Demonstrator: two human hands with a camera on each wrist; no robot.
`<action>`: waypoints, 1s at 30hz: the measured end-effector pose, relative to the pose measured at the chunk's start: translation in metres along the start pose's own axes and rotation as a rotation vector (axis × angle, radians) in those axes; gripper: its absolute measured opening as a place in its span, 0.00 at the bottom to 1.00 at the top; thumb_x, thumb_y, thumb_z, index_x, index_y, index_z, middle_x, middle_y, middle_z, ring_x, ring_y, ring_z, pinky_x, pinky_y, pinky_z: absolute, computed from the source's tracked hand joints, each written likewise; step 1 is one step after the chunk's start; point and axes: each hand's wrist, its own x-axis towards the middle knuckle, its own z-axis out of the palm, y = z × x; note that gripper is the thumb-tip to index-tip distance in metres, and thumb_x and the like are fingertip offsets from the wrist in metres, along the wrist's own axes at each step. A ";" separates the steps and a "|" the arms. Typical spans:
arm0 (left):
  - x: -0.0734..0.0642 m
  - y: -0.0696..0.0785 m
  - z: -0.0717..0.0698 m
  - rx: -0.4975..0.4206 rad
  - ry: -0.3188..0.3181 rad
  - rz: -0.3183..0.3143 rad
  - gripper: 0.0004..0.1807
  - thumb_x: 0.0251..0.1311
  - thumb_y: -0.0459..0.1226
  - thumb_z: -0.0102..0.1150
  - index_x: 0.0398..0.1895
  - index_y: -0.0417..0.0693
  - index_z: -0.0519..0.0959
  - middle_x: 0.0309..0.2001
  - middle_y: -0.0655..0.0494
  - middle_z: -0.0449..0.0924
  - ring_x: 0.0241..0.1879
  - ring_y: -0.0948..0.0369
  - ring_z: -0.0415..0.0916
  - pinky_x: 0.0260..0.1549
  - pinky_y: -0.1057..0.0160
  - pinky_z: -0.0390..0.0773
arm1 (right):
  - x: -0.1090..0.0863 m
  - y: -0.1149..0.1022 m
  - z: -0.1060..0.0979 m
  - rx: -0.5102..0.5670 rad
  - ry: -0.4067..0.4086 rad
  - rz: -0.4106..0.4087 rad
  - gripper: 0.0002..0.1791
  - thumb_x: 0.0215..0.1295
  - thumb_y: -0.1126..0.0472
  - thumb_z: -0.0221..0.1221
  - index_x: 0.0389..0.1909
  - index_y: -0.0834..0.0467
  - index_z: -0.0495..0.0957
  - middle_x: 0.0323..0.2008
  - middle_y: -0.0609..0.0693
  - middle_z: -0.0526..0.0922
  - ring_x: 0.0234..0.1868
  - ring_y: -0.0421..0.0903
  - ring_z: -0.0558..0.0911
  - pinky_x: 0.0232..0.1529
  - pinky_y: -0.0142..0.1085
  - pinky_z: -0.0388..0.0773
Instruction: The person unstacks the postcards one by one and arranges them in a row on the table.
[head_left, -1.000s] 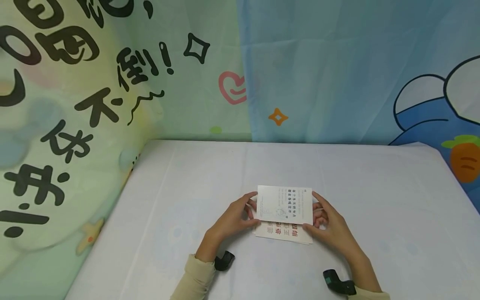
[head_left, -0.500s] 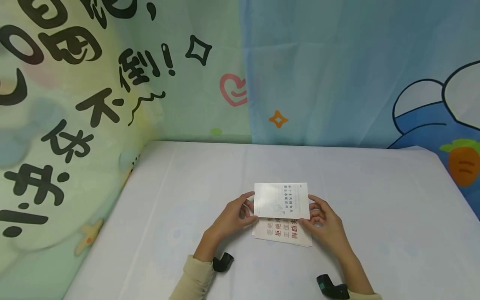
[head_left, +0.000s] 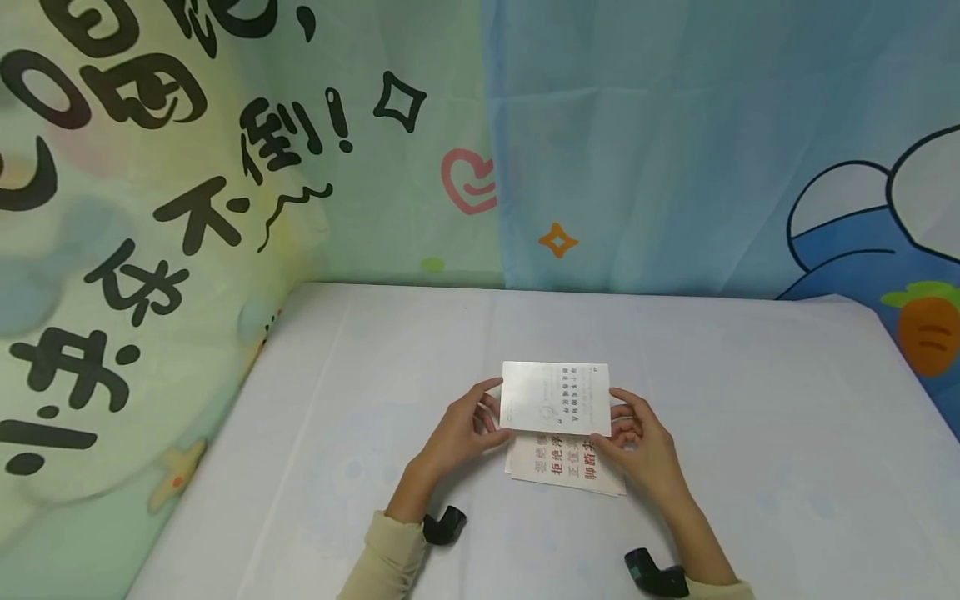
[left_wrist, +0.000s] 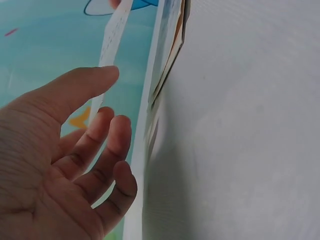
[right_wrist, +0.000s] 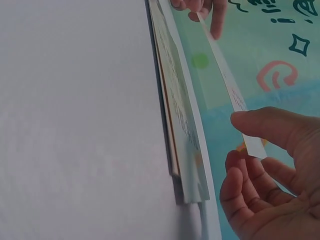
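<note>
A white printed card (head_left: 556, 398), with dark characters and a small drawing, is held level between both hands above the table. My left hand (head_left: 465, 425) pinches its left edge between thumb and fingers. At the opposite edge, my right hand (head_left: 641, 437) grips the card in the same way. Beneath it lies a small stack of cards (head_left: 566, 464), the top one showing red and grey characters; its far part is hidden by the raised card. In the right wrist view, a gap separates the thin edge of the lifted card (right_wrist: 227, 75) from the stack (right_wrist: 177, 115).
A white cloth covers the table (head_left: 360, 350). Behind it hangs a blue printed backdrop (head_left: 645, 150), with a green-yellow one carrying large black characters on the left. Black wrist cameras (head_left: 446, 526) sit on both forearms.
Both hands have carried the card a little to the left and away from the body, uncovering more of the stack's red characters. The stack stays nearly where it was.
</note>
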 end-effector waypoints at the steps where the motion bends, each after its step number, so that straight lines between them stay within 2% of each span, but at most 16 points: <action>1: 0.000 -0.001 0.000 0.000 0.008 -0.005 0.41 0.51 0.31 0.72 0.69 0.42 0.64 0.40 0.54 0.77 0.33 0.63 0.75 0.33 0.68 0.73 | 0.000 -0.001 0.001 -0.008 0.000 0.007 0.39 0.49 0.72 0.71 0.64 0.68 0.66 0.40 0.61 0.77 0.30 0.38 0.73 0.31 0.22 0.72; 9: -0.001 -0.004 -0.005 -0.006 0.059 -0.013 0.39 0.51 0.32 0.72 0.67 0.43 0.66 0.40 0.52 0.77 0.33 0.62 0.75 0.32 0.68 0.73 | 0.005 -0.005 0.009 -0.011 -0.014 0.036 0.39 0.51 0.71 0.70 0.65 0.67 0.65 0.42 0.61 0.76 0.31 0.41 0.73 0.31 0.23 0.71; 20: 0.000 -0.013 -0.018 -0.062 0.120 -0.014 0.35 0.50 0.29 0.72 0.63 0.42 0.71 0.39 0.50 0.78 0.33 0.60 0.75 0.31 0.69 0.72 | 0.010 -0.008 0.022 0.047 -0.050 0.030 0.39 0.54 0.75 0.66 0.68 0.67 0.62 0.45 0.63 0.75 0.33 0.32 0.74 0.34 0.19 0.73; 25: -0.001 -0.017 -0.022 -0.079 0.135 -0.005 0.34 0.51 0.30 0.72 0.63 0.41 0.71 0.40 0.48 0.78 0.33 0.55 0.76 0.30 0.68 0.72 | 0.013 -0.013 0.029 0.095 -0.056 0.059 0.38 0.56 0.75 0.64 0.68 0.66 0.61 0.47 0.62 0.74 0.34 0.31 0.73 0.35 0.19 0.72; 30: -0.002 -0.021 -0.030 -0.059 0.176 -0.029 0.33 0.51 0.30 0.72 0.63 0.43 0.72 0.40 0.50 0.78 0.33 0.58 0.76 0.31 0.68 0.73 | 0.017 -0.020 0.038 0.114 -0.076 0.071 0.37 0.58 0.74 0.64 0.68 0.64 0.61 0.48 0.61 0.74 0.34 0.32 0.73 0.34 0.19 0.72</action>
